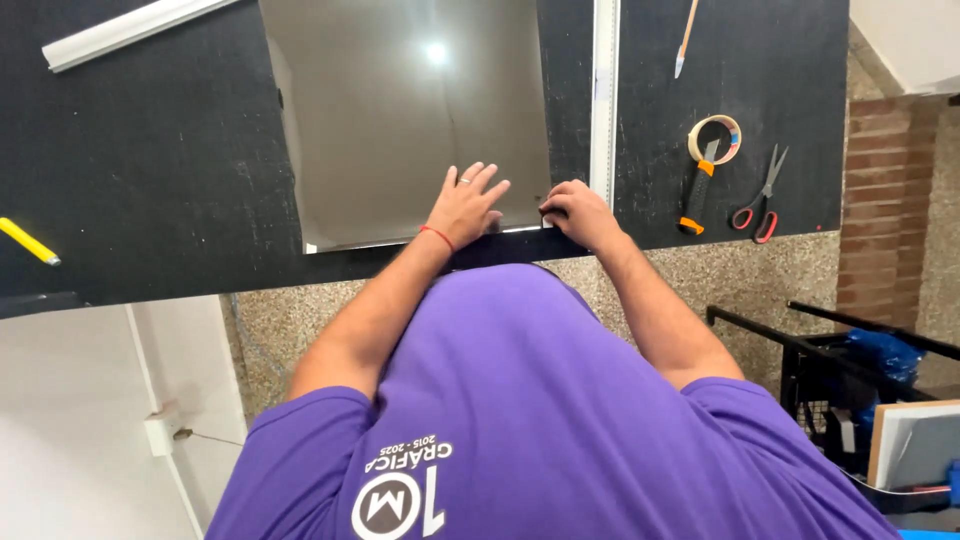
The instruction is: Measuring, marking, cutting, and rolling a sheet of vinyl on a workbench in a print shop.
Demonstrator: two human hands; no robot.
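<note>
While the left hand (466, 205) lies flat and open on the shiny sheet (400, 120), the right hand (578, 212) should pinch its near corner gently.

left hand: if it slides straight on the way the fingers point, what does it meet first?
Nothing, as far as the view shows: the left hand lies flat on the glossy grey sheet, fingers aimed up and slightly right across bare sheet, short of the white ruler.

At the right of the frame we see a tape roll (714, 138), a utility knife (695, 195) and red-handled scissors (760, 195); a yellow pencil (27, 241) lies at far left.
</note>
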